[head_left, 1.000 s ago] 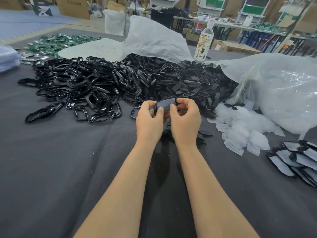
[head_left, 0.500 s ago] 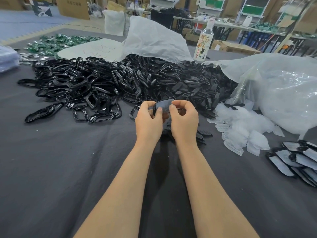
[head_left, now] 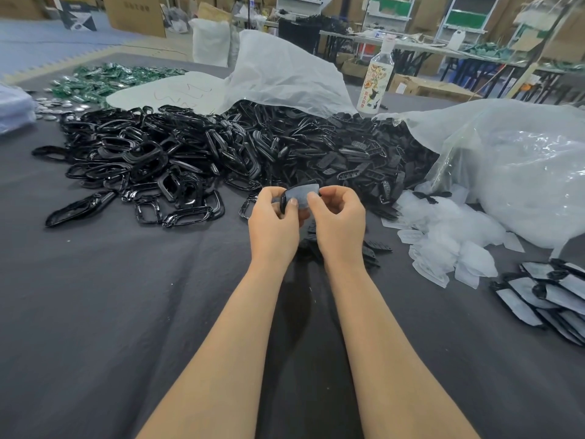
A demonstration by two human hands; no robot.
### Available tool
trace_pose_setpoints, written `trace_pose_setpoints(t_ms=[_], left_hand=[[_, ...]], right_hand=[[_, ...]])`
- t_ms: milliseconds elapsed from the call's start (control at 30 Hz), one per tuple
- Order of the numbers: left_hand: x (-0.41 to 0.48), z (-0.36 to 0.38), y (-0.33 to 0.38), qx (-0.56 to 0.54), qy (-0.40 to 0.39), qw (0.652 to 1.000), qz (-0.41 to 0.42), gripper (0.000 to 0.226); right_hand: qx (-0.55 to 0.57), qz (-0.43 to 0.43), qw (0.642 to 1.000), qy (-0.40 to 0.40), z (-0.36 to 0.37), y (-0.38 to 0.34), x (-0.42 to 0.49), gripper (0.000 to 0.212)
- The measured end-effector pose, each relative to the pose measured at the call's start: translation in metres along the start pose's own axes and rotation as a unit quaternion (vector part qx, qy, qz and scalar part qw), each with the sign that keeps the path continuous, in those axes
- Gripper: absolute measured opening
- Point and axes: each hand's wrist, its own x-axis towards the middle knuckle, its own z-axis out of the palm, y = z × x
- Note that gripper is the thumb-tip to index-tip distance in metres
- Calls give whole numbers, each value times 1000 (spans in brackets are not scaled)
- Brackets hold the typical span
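Note:
A small black plastic shell with a pale film on its face [head_left: 300, 194] is held up between both hands over the grey cloth table [head_left: 126, 296]. My left hand [head_left: 273, 224] grips its left end with thumb on top. My right hand [head_left: 340, 223] pinches the film's right edge between thumb and forefinger. Behind the hands lies a big heap of black plastic frames and shells [head_left: 221, 153].
Peeled clear film scraps [head_left: 449, 239] pile up at right, beside a large clear plastic bag [head_left: 512, 160]. Film-covered black parts [head_left: 550, 296] are stacked at far right. A bottle [head_left: 376, 80] stands behind the heap, a white sack [head_left: 285, 71] and green circuit boards [head_left: 104, 80] at back left.
The part has turned in my hands so its pale filmed face shows. My right thumb and forefinger have shifted onto the film's edge. Both arms stay in place.

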Motion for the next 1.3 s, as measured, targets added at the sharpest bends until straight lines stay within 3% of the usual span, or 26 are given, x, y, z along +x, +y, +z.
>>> trace_pose_setpoints(t_ms=[200, 367, 600, 767, 1067, 1300], left_hand=[[0, 0, 1, 1, 11, 1000, -8, 18], [0, 1, 1, 1, 9, 1000, -8, 20], [2, -1, -3, 10, 17, 1000, 0, 13], [0, 0, -1, -9, -5, 1000, -1, 24], [-1, 1, -2, 7, -28, 1000, 9, 11], [1, 1, -5, -14, -36, 999, 19, 15]], right_hand=[[-13, -39, 999, -28, 0, -3, -2, 15], [19, -6, 999, -34, 0, -5, -3, 8], [-106, -124, 986, -38, -1, -6, -7, 6], [-122, -107, 987, 1, -7, -4, -3, 13], [-118, -74, 990, 30, -7, 1, 3, 2], [-29, -37, 999, 17, -7, 3, 6, 9]])
